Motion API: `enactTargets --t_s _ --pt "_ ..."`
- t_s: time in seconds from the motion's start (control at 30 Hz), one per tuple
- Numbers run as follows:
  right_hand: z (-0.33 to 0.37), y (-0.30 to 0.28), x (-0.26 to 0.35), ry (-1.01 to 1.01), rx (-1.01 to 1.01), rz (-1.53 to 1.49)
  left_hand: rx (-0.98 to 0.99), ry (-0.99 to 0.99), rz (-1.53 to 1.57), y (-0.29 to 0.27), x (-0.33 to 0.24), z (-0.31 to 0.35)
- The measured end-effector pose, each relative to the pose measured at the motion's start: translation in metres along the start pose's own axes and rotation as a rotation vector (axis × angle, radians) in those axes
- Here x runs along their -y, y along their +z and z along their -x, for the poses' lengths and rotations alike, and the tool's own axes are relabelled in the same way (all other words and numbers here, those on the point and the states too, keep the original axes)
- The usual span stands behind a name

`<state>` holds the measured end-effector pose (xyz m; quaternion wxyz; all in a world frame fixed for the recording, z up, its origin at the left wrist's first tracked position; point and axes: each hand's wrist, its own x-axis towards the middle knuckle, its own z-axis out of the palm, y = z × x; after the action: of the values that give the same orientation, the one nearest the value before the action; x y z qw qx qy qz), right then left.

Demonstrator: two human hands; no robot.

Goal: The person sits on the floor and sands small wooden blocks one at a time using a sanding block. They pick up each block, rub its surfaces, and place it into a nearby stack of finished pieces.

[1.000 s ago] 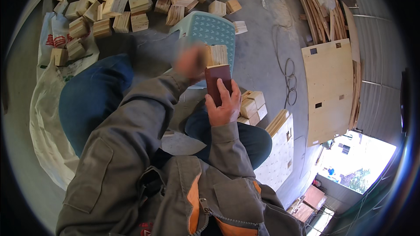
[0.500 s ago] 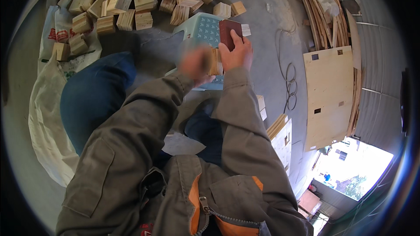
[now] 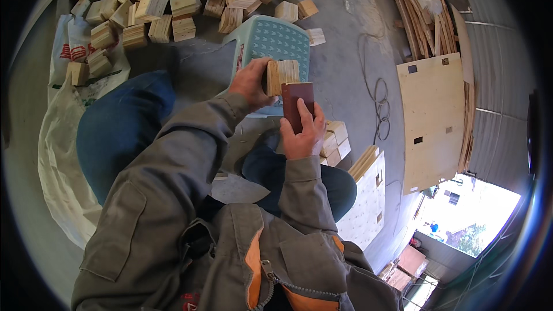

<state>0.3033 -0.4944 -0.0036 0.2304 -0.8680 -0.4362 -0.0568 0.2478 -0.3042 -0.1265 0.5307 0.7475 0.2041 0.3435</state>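
Observation:
My left hand [image 3: 252, 84] is closed around the side of a plywood block [image 3: 282, 74], whose layered edges show. It holds the block above a light-blue plastic stool [image 3: 279, 37] with a patterned top. In my right hand [image 3: 305, 132] is a flat, reddish-brown rectangular block [image 3: 296, 103], like a sanding block, with fingers spread over its face. The reddish-brown block's far end overlaps the near part of the plywood block in view; whether they touch I cannot tell.
Many plywood blocks [image 3: 184, 1] lie heaped on the floor beyond the stool. A white woven sack [image 3: 60, 161] spreads at the left. Several more blocks [image 3: 334, 141] sit by my right knee. Perforated boards [image 3: 432, 121] and a looped cable [image 3: 380, 103] lie to the right.
My right hand has drawn the reddish-brown block nearer to me, from the plywood block's far right to its near side. The plywood block now shows more plainly in my left hand.

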Motion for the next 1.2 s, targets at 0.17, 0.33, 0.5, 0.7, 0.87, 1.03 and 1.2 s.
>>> enactTargets --t_s 0.17,0.33,0.5,0.7,0.87,1.03,1.2 --pt "-0.062 0.029 -0.013 -0.052 -0.059 0.010 0.011 -0.062 -0.058 -0.007 -0.009 0.001" --pt "-0.147 0.051 -0.020 0.099 0.019 0.025 0.069 -0.128 0.000 -0.008 -0.018 -0.001" --pt "-0.152 0.056 -0.036 0.107 0.062 -0.044 0.003 -0.062 -0.021 -0.001 -0.013 0.000" --pt "-0.068 0.027 -0.028 0.080 0.023 -0.083 0.058 -0.048 -0.022 0.015 0.027 0.001" --pt "0.003 0.002 -0.021 0.094 0.004 -0.134 0.003 0.105 -0.082 0.018 0.030 -0.002" --pt "-0.004 0.002 -0.018 0.174 -0.003 -0.192 0.108 -0.036 -0.040 0.002 0.007 -0.002" --pt "-0.079 0.036 -0.019 0.000 -0.018 -0.152 0.032 -0.024 -0.051 -0.001 0.008 0.000"
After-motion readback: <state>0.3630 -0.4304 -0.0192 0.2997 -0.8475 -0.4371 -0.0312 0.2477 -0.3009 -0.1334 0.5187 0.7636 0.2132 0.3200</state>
